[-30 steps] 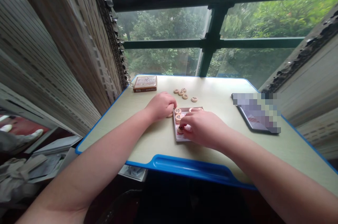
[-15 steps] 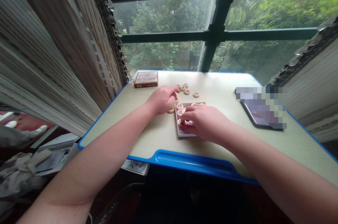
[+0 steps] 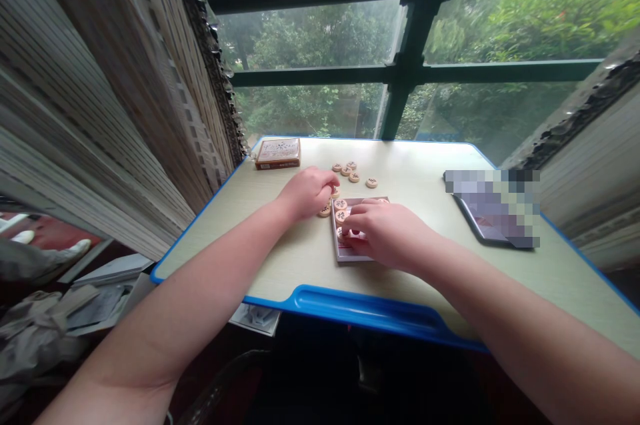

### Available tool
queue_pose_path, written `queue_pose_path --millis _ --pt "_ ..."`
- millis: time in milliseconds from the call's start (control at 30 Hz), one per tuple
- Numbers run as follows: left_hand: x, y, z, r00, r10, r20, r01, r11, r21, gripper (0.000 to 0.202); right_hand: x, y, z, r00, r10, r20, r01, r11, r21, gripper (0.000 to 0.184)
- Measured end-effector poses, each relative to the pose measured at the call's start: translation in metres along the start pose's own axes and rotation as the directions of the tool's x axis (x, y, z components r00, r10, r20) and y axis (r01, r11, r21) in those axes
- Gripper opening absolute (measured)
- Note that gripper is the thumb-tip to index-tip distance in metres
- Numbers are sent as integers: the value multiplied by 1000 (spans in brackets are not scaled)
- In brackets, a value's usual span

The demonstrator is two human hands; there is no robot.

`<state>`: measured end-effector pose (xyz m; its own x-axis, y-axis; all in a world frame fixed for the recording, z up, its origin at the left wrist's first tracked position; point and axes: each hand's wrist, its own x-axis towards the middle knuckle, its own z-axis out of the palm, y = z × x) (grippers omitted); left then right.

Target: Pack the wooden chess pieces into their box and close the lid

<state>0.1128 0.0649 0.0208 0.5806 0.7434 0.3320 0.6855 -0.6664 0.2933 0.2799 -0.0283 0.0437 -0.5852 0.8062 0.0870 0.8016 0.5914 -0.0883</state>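
In the head view, a shallow open box (image 3: pixel 336 253) sits near the middle of the table with several round wooden xiangqi pieces in it, two showing in a column at its left side (image 3: pixel 341 216). Over the box, my right hand (image 3: pixel 385 228) has its fingers closed on a xiangqi piece (image 3: pixel 340 234) low in that column and hides much of the inside. Just left of the box my left hand (image 3: pixel 307 193) is curled, fingertips on a loose xiangqi piece (image 3: pixel 335 192). Another loose piece (image 3: pixel 325 211) lies below them, against the box's left side.
Several more pieces (image 3: pixel 354 177) lie scattered beyond the box. A brown printed box (image 3: pixel 278 153) stands at the far left corner. To the right lies a dark-edged, partly blurred tablet-like device (image 3: pixel 493 211). The table (image 3: pixel 215 245) has a blue rim with a groove in front; a window is behind.
The view has tilted slightly, so the scene sits a little lower. My left fingertips have shifted a little, showing more of the piece by them. My right hand stays nearly still over the box.
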Motion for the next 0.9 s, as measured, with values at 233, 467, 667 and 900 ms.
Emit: queue_pose_path --millis 233,467,667,900 --pt "0 1 1 1000 8 12 -8 1000 -9 31 -2 0 -1 1000 -14 1 14 1000 11 9" --pt "0 0 3 1000 19 22 -19 1000 -15 32 -1 -2 -2 1000 3 16 -2 1000 -15 11" --pt "0 2 2 998 38 40 -38 999 0 31 0 -1 0 1000 -17 -10 17 1000 7 10" --pt "0 4 2 997 61 37 -60 998 -22 31 -1 4 -6 993 18 -113 -13 999 47 20"
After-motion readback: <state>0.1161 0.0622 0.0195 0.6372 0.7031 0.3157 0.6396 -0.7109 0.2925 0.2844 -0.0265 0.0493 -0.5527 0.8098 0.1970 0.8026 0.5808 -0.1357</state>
